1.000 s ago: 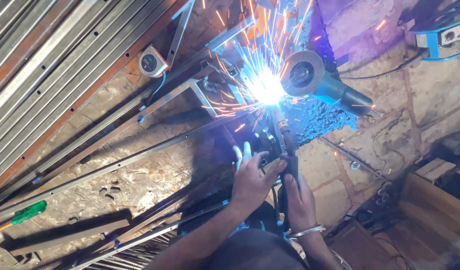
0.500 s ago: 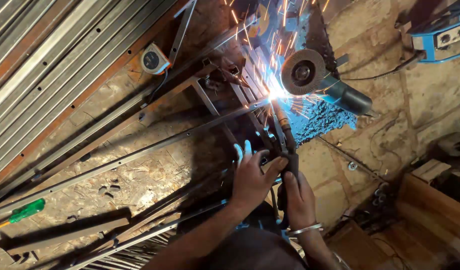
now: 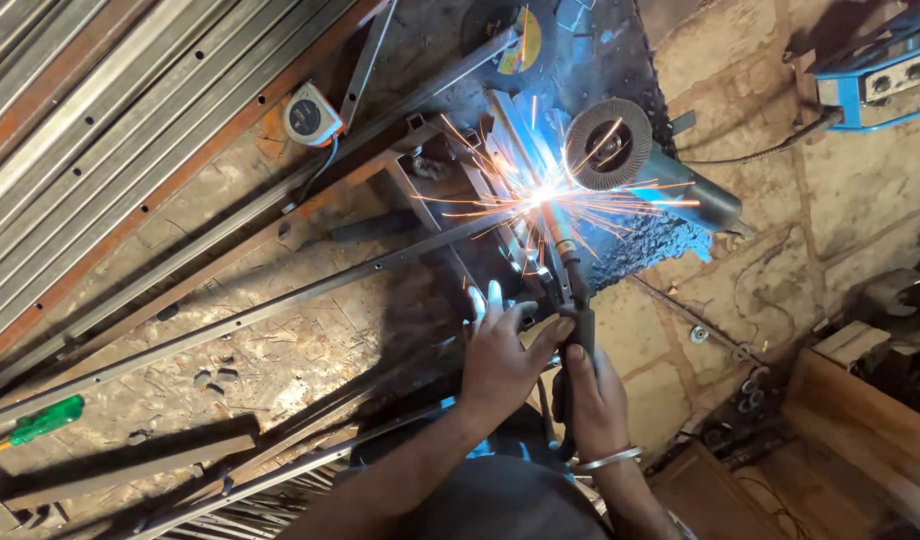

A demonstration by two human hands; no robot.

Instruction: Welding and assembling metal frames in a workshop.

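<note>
Right hand (image 3: 592, 395) clamped on electrode holder (image 3: 568, 285), left hand (image 3: 500, 355) steadying it, bare. Sparks (image 3: 540, 192) at 12 o'clock could burn skin; angle grinder (image 3: 640, 165) just beside arc.

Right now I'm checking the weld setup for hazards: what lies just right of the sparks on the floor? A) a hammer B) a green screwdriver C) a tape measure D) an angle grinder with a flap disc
D: the angle grinder lies with its round flap disc facing up, just right of the sparks at the tip of the electrode holder gripped by the right hand and steadied by the left hand.
</note>
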